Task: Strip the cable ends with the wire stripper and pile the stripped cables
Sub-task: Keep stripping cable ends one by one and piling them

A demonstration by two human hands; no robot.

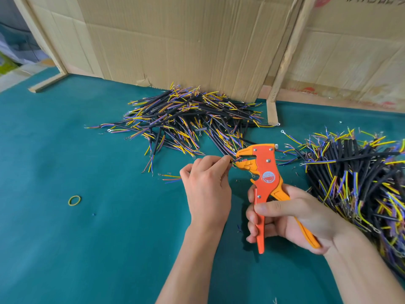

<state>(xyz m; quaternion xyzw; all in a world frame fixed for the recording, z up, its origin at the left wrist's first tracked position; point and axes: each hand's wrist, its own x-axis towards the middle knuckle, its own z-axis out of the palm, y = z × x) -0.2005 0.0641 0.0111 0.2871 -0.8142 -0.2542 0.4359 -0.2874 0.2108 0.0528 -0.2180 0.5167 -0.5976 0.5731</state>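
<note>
We see the right hand (291, 218) curled tight round the handles of the orange wire stripper (264, 178), its head up. The left hand (208, 185) pinches a cable (235, 160) end into the stripper's mouth, mid-worktop. One cable pile (188, 117) lies by the far edge, another pile (359, 178) at the right edge.

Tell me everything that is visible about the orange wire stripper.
The wire stripper is a flat orange tool, metal by its look, with lighter orange-yellow jaw and handle parts, silver rivets and a round red-and-white label. It stands nearly upright above the green table, head up and pointing left. The right hand grips its two handles. The left hand pinches a cable whose end lies in the jaws. Two cable piles lie behind it.
</note>
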